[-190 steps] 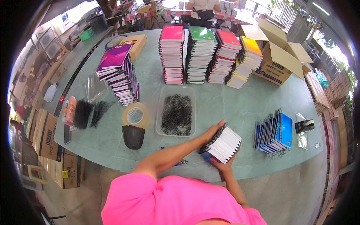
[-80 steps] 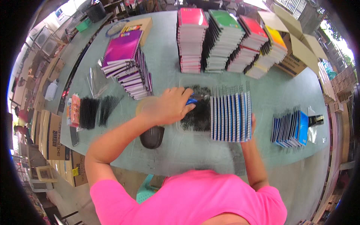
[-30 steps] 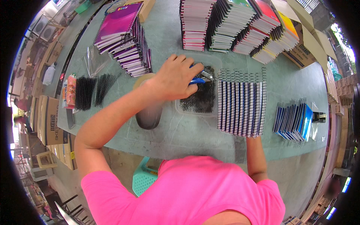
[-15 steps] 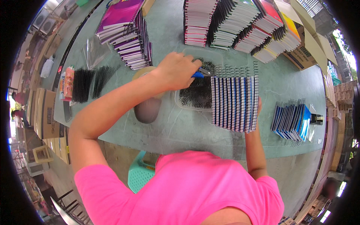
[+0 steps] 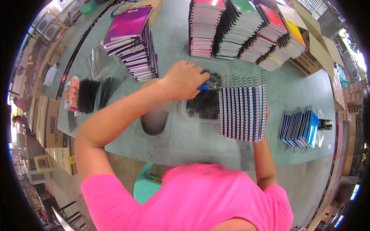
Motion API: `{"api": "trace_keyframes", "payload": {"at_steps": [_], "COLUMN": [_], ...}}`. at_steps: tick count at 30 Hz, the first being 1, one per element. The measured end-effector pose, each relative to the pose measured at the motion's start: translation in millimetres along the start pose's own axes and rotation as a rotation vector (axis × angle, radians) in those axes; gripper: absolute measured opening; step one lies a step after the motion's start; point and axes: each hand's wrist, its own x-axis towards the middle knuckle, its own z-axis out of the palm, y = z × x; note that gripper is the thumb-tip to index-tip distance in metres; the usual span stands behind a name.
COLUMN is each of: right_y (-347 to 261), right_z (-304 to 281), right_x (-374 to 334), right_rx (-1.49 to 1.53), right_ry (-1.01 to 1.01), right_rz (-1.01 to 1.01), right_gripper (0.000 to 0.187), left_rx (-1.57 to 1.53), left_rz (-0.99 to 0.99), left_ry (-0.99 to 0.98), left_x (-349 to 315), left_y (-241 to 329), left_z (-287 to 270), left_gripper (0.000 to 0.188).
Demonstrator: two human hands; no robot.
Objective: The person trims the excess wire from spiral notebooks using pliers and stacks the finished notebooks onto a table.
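Note:
My left hand [image 5: 184,80] is closed round the blue handle of a pair of pliers [image 5: 204,87], whose metal jaws point at the far edge of a block of spiral-bound notebooks [image 5: 243,114]. Loose black coil ends [image 5: 241,81] stick out from that far edge. At the block's right side my right hand [image 5: 267,114] grips it; most of its fingers are hidden behind the notebooks. Under the pliers and partly beneath the block, a clear plastic tray [image 5: 183,112] holds many black coil scraps [image 5: 202,104].
Purple notebooks [image 5: 129,24] are stacked far left, with black coils [image 5: 88,96] nearer. Taller notebook stacks [image 5: 202,30] and an open carton [image 5: 308,59] stand at the back. Blue notebooks [image 5: 296,129] lie right. A dark rounded object [image 5: 154,123] sits near my left forearm.
The whole scene sits slightly lower in the picture as the view shifts. My left hand and the pliers stay by the coil ends; my right hand still holds the block.

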Motion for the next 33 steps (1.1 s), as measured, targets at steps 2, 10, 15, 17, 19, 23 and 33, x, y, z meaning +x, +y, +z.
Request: {"api": "trace_keyframes", "payload": {"at_steps": [2, 10, 15, 17, 19, 23, 33], "right_y": [-1.0, -2.3, 0.7, 0.9, 0.2, 0.5, -0.8], "right_z": [-0.3, -0.7, 2.7, 4.2, 7.8, 2.1, -10.5], "right_x": [-3.0, 2.2, -0.3, 4.5, 4.6, 3.5, 1.2], "right_rx": [0.018, -0.009, -0.133, -0.144, -0.12, -0.104, -0.078], "right_ry": [0.013, 0.033, 0.121, 0.105, 0.094, 0.15, 0.141], "right_rz": [0.017, 0.031, 0.023, 0.078, 0.096, 0.092, -0.053], "right_gripper": [0.065, 0.069, 0.071, 0.073, 0.069, 0.067, 0.067], "left_rx": [0.027, 0.096, 0.085, 0.003, 0.026, 0.055, -0.041], "left_rz": [0.02, 0.026, 0.021, 0.003, 0.003, -0.03, 0.02], "left_ry": [0.028, 0.141, 0.088, 0.001, -0.031, -0.023, 0.257], "left_x": [-2.5, -3.4, -2.6, -2.6, -0.1, -4.3, 1.7], "left_y": [0.6, -2.9, -1.5, -3.0, -3.8, -0.4, -4.0], "left_z": [-3.0, -1.3, -4.4, -0.7, 0.7, 13.9, 7.3], "left_gripper": [0.044, 0.046, 0.043, 0.04, 0.037, 0.031, 0.042]}}
